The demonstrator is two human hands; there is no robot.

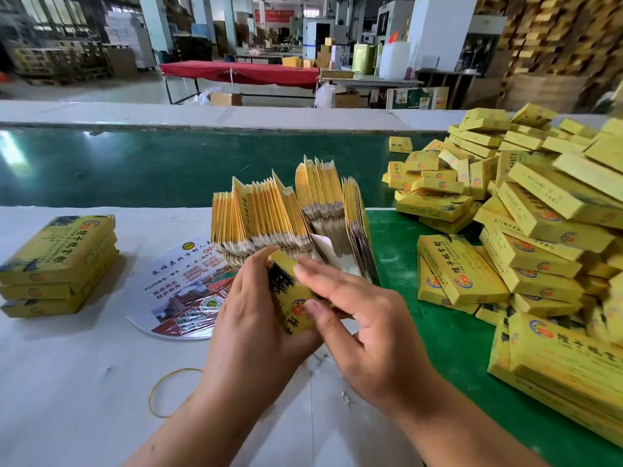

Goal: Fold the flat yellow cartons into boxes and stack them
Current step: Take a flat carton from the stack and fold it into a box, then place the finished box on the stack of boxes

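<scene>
I hold one yellow carton [290,294] between both hands just in front of me. My left hand [253,318] grips it from the left and below. Over its right side lie the fingers of my right hand [357,318], with the thumb pressed on its front face. Right behind it, a thick bundle of flat yellow cartons [290,214] stands on edge on the table. Three folded boxes [60,264] form a neat stack at the left. A big loose heap of folded yellow boxes [526,230] fills the right side.
A round printed hand fan [182,291] lies on the white table [67,382] left of my hands, and a yellow rubber band [165,392] lies nearer me. A green mat [448,348] covers the right part. A green conveyor belt [135,163] runs behind.
</scene>
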